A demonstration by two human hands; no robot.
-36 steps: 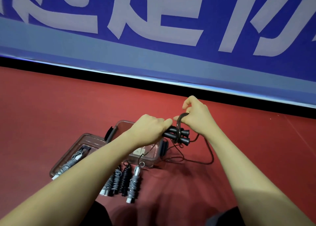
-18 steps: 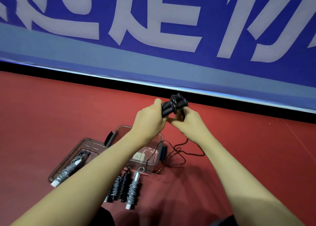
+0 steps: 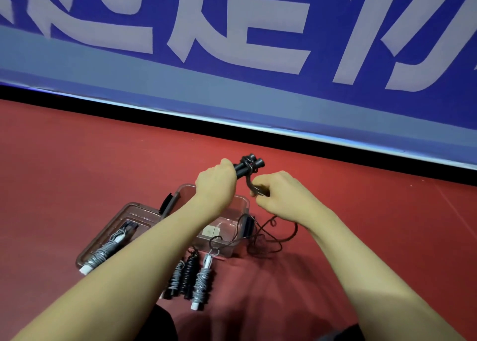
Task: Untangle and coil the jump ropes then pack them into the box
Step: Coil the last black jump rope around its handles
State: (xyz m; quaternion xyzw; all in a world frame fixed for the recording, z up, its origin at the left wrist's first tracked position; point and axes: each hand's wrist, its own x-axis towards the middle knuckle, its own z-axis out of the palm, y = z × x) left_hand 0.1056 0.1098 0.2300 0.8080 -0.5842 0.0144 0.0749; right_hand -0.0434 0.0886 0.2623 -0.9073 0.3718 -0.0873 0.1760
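My left hand (image 3: 215, 186) grips the two black handles (image 3: 249, 164) of a black jump rope, held side by side and pointing up and to the right. My right hand (image 3: 277, 193) pinches the black cord (image 3: 250, 186) just below the handles. The rest of the cord (image 3: 268, 233) trails down in loose loops onto the red floor beside the clear plastic box (image 3: 242, 204). Coiled ropes (image 3: 192, 276), grey and black, lie on the floor in front of the box. Another grey coiled rope (image 3: 105, 251) lies on the clear lid (image 3: 134, 209) to the left.
The red floor (image 3: 77, 160) stretches all around. A blue banner wall (image 3: 232, 56) with large pale characters runs across the back, with a black strip at its foot. My forearms cover part of the box.
My right hand has come away from the handles and moved down and right, drawing the cord with it. My left hand keeps holding the handles raised.
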